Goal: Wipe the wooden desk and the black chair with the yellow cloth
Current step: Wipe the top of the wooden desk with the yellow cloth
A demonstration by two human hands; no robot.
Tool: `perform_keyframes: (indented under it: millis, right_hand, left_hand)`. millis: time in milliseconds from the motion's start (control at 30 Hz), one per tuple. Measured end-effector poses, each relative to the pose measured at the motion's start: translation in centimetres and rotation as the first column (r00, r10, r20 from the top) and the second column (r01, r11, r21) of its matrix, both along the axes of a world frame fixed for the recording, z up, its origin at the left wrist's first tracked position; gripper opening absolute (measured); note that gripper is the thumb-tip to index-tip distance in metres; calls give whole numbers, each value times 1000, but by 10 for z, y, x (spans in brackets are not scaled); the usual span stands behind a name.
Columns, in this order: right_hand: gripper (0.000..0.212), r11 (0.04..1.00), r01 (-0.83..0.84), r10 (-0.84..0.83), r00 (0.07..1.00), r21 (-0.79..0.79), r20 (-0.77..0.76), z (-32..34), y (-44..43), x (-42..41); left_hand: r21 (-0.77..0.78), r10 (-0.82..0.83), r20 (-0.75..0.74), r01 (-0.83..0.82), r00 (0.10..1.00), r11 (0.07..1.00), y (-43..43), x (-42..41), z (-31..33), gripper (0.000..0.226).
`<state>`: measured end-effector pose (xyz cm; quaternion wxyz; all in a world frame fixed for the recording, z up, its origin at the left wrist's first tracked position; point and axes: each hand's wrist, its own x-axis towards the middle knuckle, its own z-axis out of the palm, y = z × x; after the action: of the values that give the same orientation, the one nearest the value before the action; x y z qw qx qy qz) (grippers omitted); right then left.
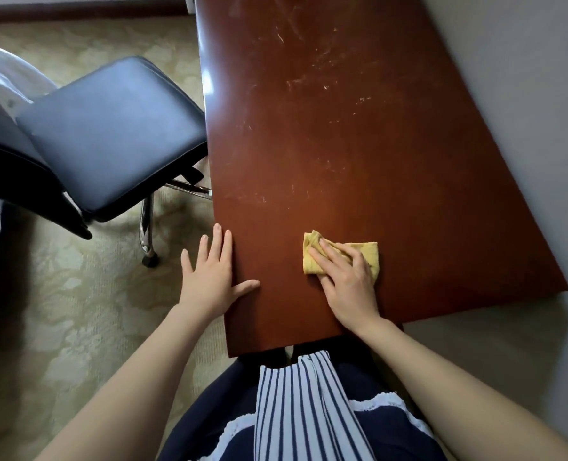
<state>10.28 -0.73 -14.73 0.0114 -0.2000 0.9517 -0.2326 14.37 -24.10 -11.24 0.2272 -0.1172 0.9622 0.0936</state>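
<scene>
The wooden desk [359,144] is reddish brown, scratched, and runs away from me up the frame. A folded yellow cloth [369,252] lies on its near part. My right hand [347,281] presses flat on the cloth, fingers straight and spread over it. Over the desk's left edge rests my left hand [211,277], fingers straight, thumb on the top. The black chair [109,134] stands left of the desk, its padded seat close to the desk edge.
A grey wall [525,94] borders the desk on the right. Patterned beige carpet [76,311] covers the floor. The chair's chrome leg and caster [149,257] stand near my left hand. White bedding [3,78] lies at far left.
</scene>
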Motion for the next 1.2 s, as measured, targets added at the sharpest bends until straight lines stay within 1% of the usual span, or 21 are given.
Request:
perform_keyframes:
  millis: [100, 200, 267, 333, 400, 500, 567, 700, 767, 867, 933, 1033, 1133, 1200]
  right_hand:
    - [56, 999, -43, 43, 999, 15, -13, 0, 4, 25]
    - [58, 996, -87, 88, 996, 26, -28, 0, 5, 48]
    - [60, 994, -109, 109, 994, 33, -18, -1, 7, 55]
    - [55, 989, -139, 139, 990, 49, -11, 0, 10, 55]
    - [47, 974, -208, 211, 977, 86, -24, 1, 13, 47]
    - [45, 946, -301, 305, 952, 123, -19, 4, 13, 16]
    - [44, 939, -320, 324, 946, 129, -14, 4, 0, -14]
    - [43, 949, -302, 304, 953, 88, -8, 4, -44, -67]
    - [40, 957, -284, 285, 958, 56, -18, 5, -65, -93]
    - [40, 967, -253, 253, 967, 6, -18, 5, -101, -126]
    - [40, 974, -228, 227, 974, -10, -24, 4, -124, -143]
    - [39, 984, -175, 175, 984, -8, -41, 2, -153, -155]
    - [39, 994, -105, 105, 994, -16, -8, 1, -173, -158]
    - [40, 995, -97, 97, 995, 5, 12, 1, -175, -155]
  left_hand:
    - [75, 22, -68, -17, 997, 997, -3, 3, -4, 87]
    - [168, 82, -112, -62, 990, 984, -8, 6, -9, 73]
    - [227, 129, -116, -101, 985, 969, -8, 8, -11, 68]
    - [270, 166, -118, -129, 979, 954, -5, 9, -12, 66]
    - [304, 193, -125, -147, 973, 941, -4, 10, -14, 66]
    - [320, 182, -108, -139, 977, 937, -7, 12, -14, 65]
    - [323, 186, -96, -146, 978, 935, -12, 13, -12, 63]
    - [282, 158, -51, -138, 986, 950, -19, 14, -11, 61]
    - [281, 149, -59, -127, 987, 951, -19, 15, -12, 62]
    - [314, 194, -75, -161, 978, 936, -16, 16, -14, 70]
    - [329, 224, -91, -183, 970, 926, -12, 17, -18, 70]
    - [335, 212, -123, -161, 969, 928, -9, 18, -21, 67]
    - [331, 151, -141, -97, 978, 939, -18, 19, -25, 63]
    - [334, 114, -137, -63, 984, 940, -23, 18, -24, 64]
